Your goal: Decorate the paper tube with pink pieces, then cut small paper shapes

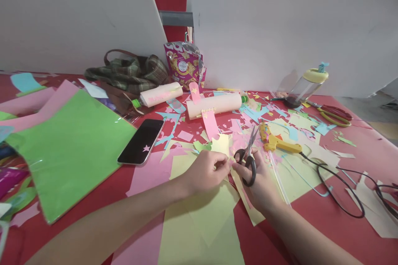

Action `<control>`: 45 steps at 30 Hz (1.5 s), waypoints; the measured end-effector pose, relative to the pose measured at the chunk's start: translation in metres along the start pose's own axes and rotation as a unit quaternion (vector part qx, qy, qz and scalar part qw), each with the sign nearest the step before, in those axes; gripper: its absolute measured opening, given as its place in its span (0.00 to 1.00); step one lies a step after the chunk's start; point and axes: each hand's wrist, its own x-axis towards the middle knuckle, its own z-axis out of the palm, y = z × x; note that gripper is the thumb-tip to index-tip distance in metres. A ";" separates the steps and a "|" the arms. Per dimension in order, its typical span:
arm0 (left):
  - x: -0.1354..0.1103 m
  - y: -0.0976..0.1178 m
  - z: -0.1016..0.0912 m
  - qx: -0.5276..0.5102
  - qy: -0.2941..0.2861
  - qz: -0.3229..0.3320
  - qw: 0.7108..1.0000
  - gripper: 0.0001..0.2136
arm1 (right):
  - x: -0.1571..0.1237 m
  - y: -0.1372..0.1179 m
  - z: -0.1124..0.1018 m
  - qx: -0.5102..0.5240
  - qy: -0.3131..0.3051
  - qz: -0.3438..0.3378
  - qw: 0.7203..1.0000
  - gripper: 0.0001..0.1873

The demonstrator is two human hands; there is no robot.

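Note:
My right hand grips black-handled scissors whose blades point up and away from me. Close beside it, my left hand is closed in a pinch, its fingertips nearly meeting my right fingers. Whatever is in that pinch is too small to make out. Under both hands lie pale yellow paper sheets and a pink sheet. Beyond them rests a paper-wrapped bottle with a green cap and pink paper fins. A yellow hot glue gun lies right of the scissors, a clear glue stick near it.
A phone with a pink star on it lies left, beside a large green sheet pack. Another wrapped bottle, a snack bag and a plaid bag stand behind. Right are a clear jar, pliers and a black cord.

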 end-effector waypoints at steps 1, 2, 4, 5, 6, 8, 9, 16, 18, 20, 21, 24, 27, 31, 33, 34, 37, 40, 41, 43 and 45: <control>0.000 0.000 -0.001 -0.003 -0.012 -0.004 1.000 0.14 | 0.000 0.000 0.000 -0.001 0.000 -0.001 1.000 0.15; 0.001 0.001 -0.002 -0.005 -0.028 -0.009 1.000 0.13 | 0.000 0.000 -0.001 -0.002 -0.002 -0.001 1.000 0.16; 0.002 0.001 -0.006 -0.005 -0.061 -0.018 0.998 0.13 | -0.001 0.000 -0.001 -0.006 -0.011 0.004 1.000 0.16; 0.002 0.001 -0.007 -0.004 -0.075 -0.019 0.997 0.13 | -0.001 0.000 -0.002 -0.010 -0.017 0.007 1.000 0.17; 0.002 0.001 -0.008 -0.004 -0.085 -0.018 0.996 0.13 | -0.001 0.000 -0.002 -0.016 -0.023 0.010 1.000 0.16; 0.002 0.000 -0.010 -0.006 -0.093 -0.014 0.996 0.13 | -0.002 0.000 -0.002 -0.026 -0.033 0.015 0.999 0.16; 0.002 0.000 -0.011 -0.010 -0.096 -0.014 0.995 0.13 | -0.002 -0.001 -0.003 -0.029 -0.036 0.016 0.999 0.16; 0.005 0.001 -0.027 0.003 -0.067 -0.017 0.998 0.15 | -0.002 -0.001 -0.002 -0.023 -0.071 0.040 0.996 0.12; 0.006 0.002 -0.035 -0.007 -0.044 -0.016 0.999 0.14 | -0.003 0.000 -0.003 -0.020 -0.112 0.056 0.992 0.10; 0.006 0.002 -0.042 -0.030 -0.027 -0.012 0.999 0.13 | -0.003 0.001 -0.004 -0.019 -0.154 0.061 0.986 0.10; 0.006 0.003 -0.044 -0.043 -0.023 -0.009 0.999 0.13 | -0.004 0.002 -0.005 -0.018 -0.170 0.060 0.983 0.11; 0.006 0.003 -0.048 -0.071 -0.025 -0.005 0.997 0.13 | -0.004 0.003 -0.007 -0.009 -0.207 0.061 0.976 0.13; 0.005 0.004 -0.047 -0.078 -0.033 -0.008 0.996 0.13 | -0.004 0.004 -0.008 -0.003 -0.232 0.071 0.970 0.13; 0.005 0.004 -0.046 -0.073 -0.032 -0.012 0.997 0.13 | -0.005 0.004 -0.008 0.010 -0.250 0.074 0.965 0.14; 0.005 0.004 -0.047 -0.066 -0.034 -0.016 0.997 0.14 | -0.005 0.004 -0.008 0.012 -0.256 0.075 0.964 0.14; 0.005 0.004 -0.047 -0.062 -0.038 -0.017 0.997 0.14 | -0.005 0.004 -0.008 0.012 -0.258 0.075 0.963 0.14; 0.005 0.004 -0.048 -0.049 -0.060 -0.017 0.997 0.15 | -0.005 0.003 -0.008 0.014 -0.263 0.075 0.962 0.14; 0.005 0.004 -0.049 -0.044 -0.076 -0.020 0.996 0.15 | -0.004 0.003 -0.009 0.015 -0.270 0.076 0.960 0.14; 0.005 0.004 -0.049 -0.044 -0.079 -0.021 0.996 0.16 | -0.004 0.003 -0.009 0.015 -0.272 0.076 0.959 0.14; 0.005 0.004 -0.048 -0.044 -0.083 -0.023 0.995 0.16 | -0.003 0.003 -0.008 0.015 -0.276 0.077 0.958 0.14; 0.005 0.003 -0.048 -0.045 -0.087 -0.025 0.995 0.16 | -0.003 0.003 -0.008 0.015 -0.278 0.076 0.958 0.14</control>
